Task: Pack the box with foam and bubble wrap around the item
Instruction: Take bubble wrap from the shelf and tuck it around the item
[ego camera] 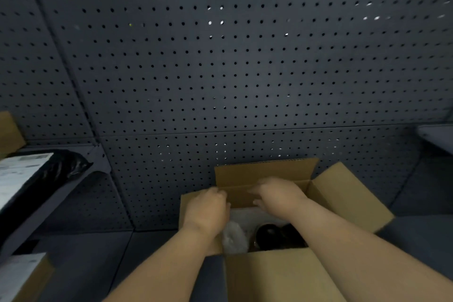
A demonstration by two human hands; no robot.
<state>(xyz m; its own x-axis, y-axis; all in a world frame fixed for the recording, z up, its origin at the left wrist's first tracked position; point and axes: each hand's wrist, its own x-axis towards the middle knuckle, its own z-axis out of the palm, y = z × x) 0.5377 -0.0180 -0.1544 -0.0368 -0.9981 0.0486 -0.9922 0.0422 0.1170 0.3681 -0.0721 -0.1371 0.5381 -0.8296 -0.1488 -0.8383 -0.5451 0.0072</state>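
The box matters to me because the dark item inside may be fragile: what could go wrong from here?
1. The dark item looks bare on top; only one wad of bubble wrap sits beside it, so it might shift.
2. Both hands, left hand and right hand, crowd the box opening and could knock the padding aside.

Both hands over the open box point(264, 174)

The left hand point(207, 208) and right hand point(279, 195) reach inside, above a dark item point(272, 234) and bubble wrap point(234, 239).

The 2 forearms were bare, no sleeves reaching the wrists; left hand point(207, 212) and right hand point(279, 197) wore nothing.
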